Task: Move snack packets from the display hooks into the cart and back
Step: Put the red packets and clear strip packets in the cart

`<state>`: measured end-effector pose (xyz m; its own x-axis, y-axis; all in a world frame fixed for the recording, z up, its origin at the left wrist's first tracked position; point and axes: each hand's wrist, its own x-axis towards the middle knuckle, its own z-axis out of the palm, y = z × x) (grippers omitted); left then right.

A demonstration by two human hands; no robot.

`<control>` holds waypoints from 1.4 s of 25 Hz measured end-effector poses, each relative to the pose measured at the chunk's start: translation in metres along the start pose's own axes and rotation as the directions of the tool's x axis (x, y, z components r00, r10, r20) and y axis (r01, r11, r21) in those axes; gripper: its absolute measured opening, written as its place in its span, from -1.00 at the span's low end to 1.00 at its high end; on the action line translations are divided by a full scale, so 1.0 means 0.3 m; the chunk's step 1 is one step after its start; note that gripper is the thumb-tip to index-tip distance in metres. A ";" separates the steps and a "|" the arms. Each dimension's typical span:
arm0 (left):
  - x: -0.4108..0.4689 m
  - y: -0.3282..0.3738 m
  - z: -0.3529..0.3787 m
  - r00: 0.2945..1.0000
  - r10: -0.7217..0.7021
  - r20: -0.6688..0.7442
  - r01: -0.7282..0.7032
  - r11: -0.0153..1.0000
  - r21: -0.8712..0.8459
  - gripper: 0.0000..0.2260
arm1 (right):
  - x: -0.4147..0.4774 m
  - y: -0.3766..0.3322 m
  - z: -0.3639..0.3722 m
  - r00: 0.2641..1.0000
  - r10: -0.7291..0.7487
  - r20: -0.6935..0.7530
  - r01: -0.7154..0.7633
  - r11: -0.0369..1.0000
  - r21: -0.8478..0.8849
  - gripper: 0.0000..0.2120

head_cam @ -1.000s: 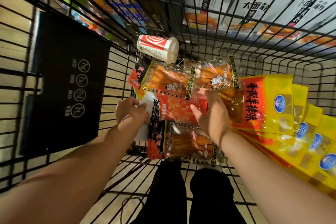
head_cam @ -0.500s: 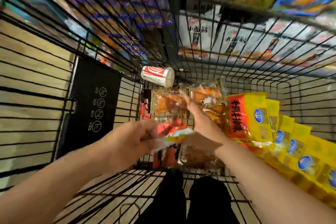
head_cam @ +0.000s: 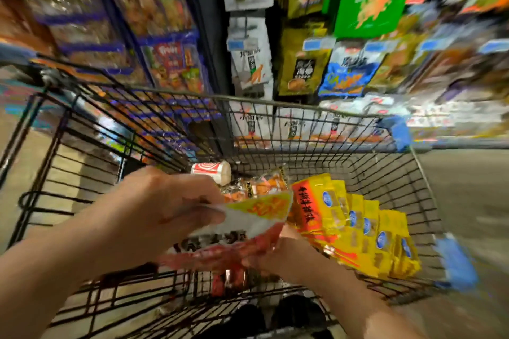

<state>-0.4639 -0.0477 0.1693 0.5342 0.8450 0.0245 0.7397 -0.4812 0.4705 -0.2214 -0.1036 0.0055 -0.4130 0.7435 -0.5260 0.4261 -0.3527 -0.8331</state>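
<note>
Snack packet (head_cam: pixel 248 217) held above the cart (head_cam: pixel 303 107) by 2 hands, the left hand (head_cam: pixel 165 209) pinching its left edge with curled fingers, the right hand (head_cam: pixel 278 253) curled under its lower edge; visibly bent, it is probably light, soft and slippery, best gripped at a sealed margin.

Tall colourful shop display rack (head_cam: pixel 165 38), blurred, dark vertical post (head_cam: pixel 213 22) in its middle, small blue price labels (head_cam: pixel 316 42), plain brownish floor (head_cam: pixel 465 181)

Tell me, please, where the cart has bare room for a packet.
Bare wire shows in the far right corner, between the yellow packets and the cart wall. The middle, by the orange packets and the cup, is crowded.
</note>
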 end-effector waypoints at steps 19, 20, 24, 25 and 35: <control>0.299 0.845 0.240 0.975 -0.004 0.221 0.197 0.469 -0.861 -0.21 | -1.022 -0.074 -0.642 0.734 -0.202 -0.648 0.460 0.850 0.256 -0.38; 0.300 0.930 0.276 0.979 -0.039 0.198 0.192 0.491 -0.850 -0.22 | -1.092 -0.038 -0.682 0.748 -0.205 -0.632 0.449 0.857 0.254 -0.35; 0.304 1.224 0.370 0.992 -0.120 0.044 0.101 0.520 -0.848 -0.35 | -1.310 0.054 -0.837 0.774 -0.187 -0.605 0.371 0.908 0.194 -0.14; 0.310 1.285 0.381 0.993 -0.116 0.001 0.063 0.532 -0.845 -0.38 | -1.358 0.061 -0.879 0.754 -0.203 -0.625 0.378 0.912 0.159 -0.15; 0.487 1.503 0.293 0.934 -0.274 -0.229 -0.048 0.540 -0.840 -0.52 | -1.408 -0.126 -1.215 0.672 -0.446 -0.591 0.517 0.854 -0.056 -0.47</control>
<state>-0.0165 -0.1616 0.3075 0.2030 0.9745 0.0957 0.0298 -0.1039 0.9941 0.2302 -0.1973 0.3215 0.0080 0.9929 0.1190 0.1958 0.1152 -0.9738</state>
